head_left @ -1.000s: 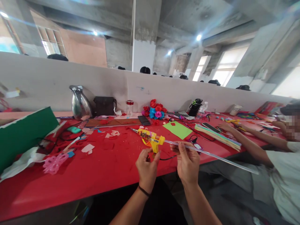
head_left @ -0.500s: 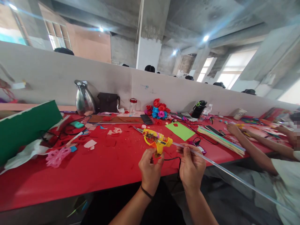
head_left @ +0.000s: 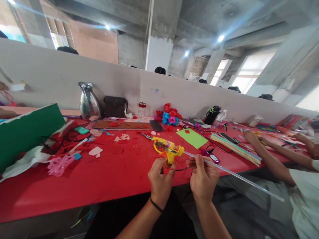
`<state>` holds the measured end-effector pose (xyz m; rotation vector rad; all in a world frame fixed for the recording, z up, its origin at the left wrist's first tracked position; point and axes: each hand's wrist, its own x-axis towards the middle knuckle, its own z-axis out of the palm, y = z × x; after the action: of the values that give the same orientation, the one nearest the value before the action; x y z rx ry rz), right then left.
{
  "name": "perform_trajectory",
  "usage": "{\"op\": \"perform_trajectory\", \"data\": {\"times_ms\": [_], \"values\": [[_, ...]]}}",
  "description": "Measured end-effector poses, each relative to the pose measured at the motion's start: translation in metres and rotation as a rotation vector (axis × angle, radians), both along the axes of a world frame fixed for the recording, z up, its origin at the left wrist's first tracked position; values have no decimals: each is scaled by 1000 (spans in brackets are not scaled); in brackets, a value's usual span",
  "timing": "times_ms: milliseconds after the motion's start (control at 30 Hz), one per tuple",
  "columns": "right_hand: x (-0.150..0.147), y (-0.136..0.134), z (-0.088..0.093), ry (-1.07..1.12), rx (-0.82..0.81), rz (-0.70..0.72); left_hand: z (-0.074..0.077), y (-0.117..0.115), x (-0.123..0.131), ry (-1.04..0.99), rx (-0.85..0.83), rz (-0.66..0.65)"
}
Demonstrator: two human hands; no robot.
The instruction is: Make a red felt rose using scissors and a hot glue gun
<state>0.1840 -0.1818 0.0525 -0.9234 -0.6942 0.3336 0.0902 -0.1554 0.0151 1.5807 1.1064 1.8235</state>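
My left hand (head_left: 161, 177) is closed round the handle of a yellow glue gun (head_left: 171, 152), whose nozzle points left above the red table. In my right hand (head_left: 204, 176), a long translucent glue stick (head_left: 239, 175) is pinched between thumb and fingers. The near end of the stick meets the back of the gun; whether it sits inside the opening I cannot tell. Its far end slopes down to the right, past the table's front edge. A black cord (head_left: 183, 169) runs below the gun, partly hidden by my right hand.
Red, blue and pink paper flowers (head_left: 171, 116) lie at the back beside a phone (head_left: 156, 125). A green sheet (head_left: 192, 138) and paper strips (head_left: 236, 151) are on the right. A metal jug (head_left: 89, 101) and green board (head_left: 32, 129) stand left. A co-worker's arms (head_left: 265, 151) reach in from the right.
The glue stick's far end, which ran out toward the lower right edge, now shows in full, nearer to me. Both hands keep their grips almost in place.
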Motion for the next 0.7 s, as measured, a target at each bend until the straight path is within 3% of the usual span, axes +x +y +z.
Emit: {"op": "perform_trajectory", "data": {"times_ms": [100, 267, 433, 500, 700], "values": [[0, 2, -1, -7, -24, 26, -1, 1, 1, -18, -47, -8], [5, 15, -7, -69, -98, 189, -5, 6, 3, -146, -220, -75], [-2, 33, -17, -301, -365, 585, -12, 12, 2, -292, -393, -141], [-7, 40, -21, -371, -468, 683, -15, 13, 1, -302, -428, -162], [-14, 60, -29, -544, -532, 653, -25, 23, -19, -154, -511, -295]]}}
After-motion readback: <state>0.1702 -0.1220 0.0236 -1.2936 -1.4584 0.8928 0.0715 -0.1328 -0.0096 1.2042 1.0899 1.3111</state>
